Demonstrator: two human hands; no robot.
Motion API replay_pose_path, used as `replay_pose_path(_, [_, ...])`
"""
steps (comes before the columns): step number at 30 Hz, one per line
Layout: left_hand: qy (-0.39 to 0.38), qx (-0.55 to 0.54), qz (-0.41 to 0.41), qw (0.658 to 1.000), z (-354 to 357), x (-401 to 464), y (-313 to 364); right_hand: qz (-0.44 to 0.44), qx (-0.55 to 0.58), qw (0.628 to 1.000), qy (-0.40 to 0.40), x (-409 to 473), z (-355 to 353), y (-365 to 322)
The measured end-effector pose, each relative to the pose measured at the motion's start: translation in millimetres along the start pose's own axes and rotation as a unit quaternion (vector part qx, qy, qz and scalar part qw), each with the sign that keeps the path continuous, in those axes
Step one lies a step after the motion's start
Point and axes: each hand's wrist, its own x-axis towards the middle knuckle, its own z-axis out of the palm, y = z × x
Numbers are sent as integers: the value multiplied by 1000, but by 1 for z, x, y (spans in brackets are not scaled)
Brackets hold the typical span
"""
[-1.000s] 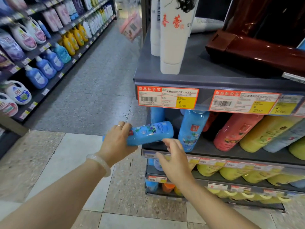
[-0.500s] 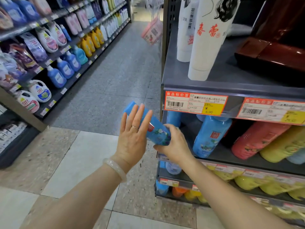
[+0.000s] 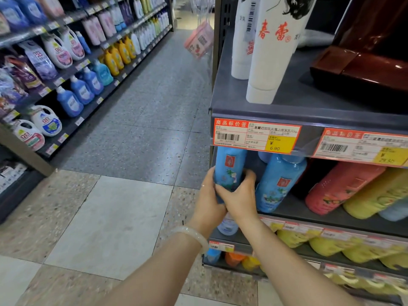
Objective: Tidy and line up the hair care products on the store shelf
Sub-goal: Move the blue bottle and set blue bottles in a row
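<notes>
A blue bottle (image 3: 229, 166) with a flower print stands upright at the left end of the grey middle shelf (image 3: 331, 215). Both hands hold its lower part: my left hand (image 3: 207, 202) wraps it from the left, my right hand (image 3: 239, 195) from the right and front. Its top is hidden behind the price strip. A second blue bottle (image 3: 279, 182) of the same kind stands just to its right. Further right lie a pink bottle (image 3: 340, 188) and a yellow bottle (image 3: 375, 195), tilted back.
White tubes (image 3: 271, 51) stand on the upper shelf beside a dark red box (image 3: 362, 67). Orange price tags (image 3: 256, 136) line the shelf edge. Yellow bottles (image 3: 326, 246) fill the lower shelves. Across the aisle floor (image 3: 141, 120), a rack holds detergent bottles (image 3: 75, 96).
The blue bottle went from lying sideways in my hands out in the aisle to standing upright at the shelf's left end. Both hands now grip it.
</notes>
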Motion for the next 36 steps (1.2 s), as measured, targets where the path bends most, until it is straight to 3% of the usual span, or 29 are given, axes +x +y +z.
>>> replay_pose_path(4, [16, -35, -21, 999, 1, 9, -8, -16, -3, 997, -71, 1, -12, 7])
replay_pose_path(15, [-7, 29, -68, 997, 1, 23, -30, -11, -52, 995, -87, -11, -25, 25])
replay_pose_path(17, [-11, 56, -68, 996, 0, 25, -31, -16, -85, 995, -50, -30, -41, 33])
replay_pose_path(21, [-2, 56, -92, 994, 4, 26, -31, 6, -81, 990, 115, -48, -78, 48])
replay_pose_path(23, [5, 50, -90, 995, 7, 26, -31, 22, -96, 984, 145, -38, -87, 49])
replay_pose_path(29, [38, 54, -82, 994, 16, 21, -30, 18, -95, 995, 29, 1, -90, 34])
replay_pose_path(36, [69, 72, -86, 991, 16, 23, -34, -4, -100, 995, 20, 9, -83, 36])
